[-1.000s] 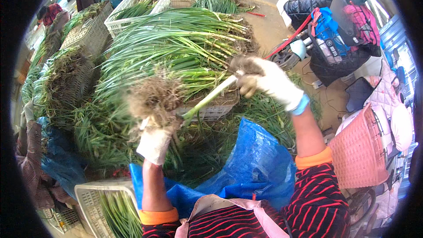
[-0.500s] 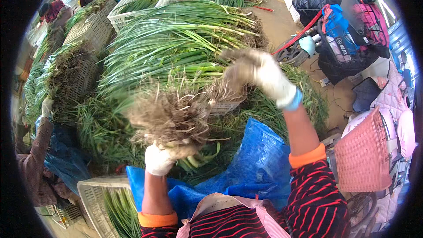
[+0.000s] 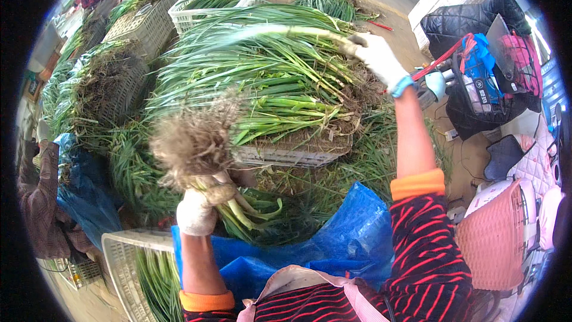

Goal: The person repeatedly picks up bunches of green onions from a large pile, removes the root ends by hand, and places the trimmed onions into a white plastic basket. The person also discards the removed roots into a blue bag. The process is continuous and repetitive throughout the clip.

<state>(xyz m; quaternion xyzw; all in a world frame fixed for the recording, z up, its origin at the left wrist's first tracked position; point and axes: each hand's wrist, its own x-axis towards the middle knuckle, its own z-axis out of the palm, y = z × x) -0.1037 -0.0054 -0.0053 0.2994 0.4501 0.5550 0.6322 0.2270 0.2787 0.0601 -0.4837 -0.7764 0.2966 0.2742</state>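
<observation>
My left hand (image 3: 196, 213), in a white glove, is closed around a bunch of leek-like stalks (image 3: 240, 210). Their tangled brown roots (image 3: 193, 143) point up, blurred by motion. Farther right, my gloved right hand (image 3: 381, 59) grips one leek-like stalk (image 3: 310, 31) by its root end. Its pale stem stretches left over a big pile of the same stalks (image 3: 256, 74), whose leaves lie to the left and roots to the right. Under the pile a crate's pale wall (image 3: 292, 157) shows.
Blue plastic sheeting (image 3: 333, 232) lies before me, beside a pale crate (image 3: 122, 256) of green stalks. More loaded crates (image 3: 140, 36) stand far left. A person's sleeve (image 3: 39, 191) is at the left edge. A pink basket (image 3: 491, 238) and a laden bike stand at right.
My right hand has moved up and right, away from the bunch's roots, and now grips a single stalk from the pile. My left hand and its bunch have shifted slightly left and down.
</observation>
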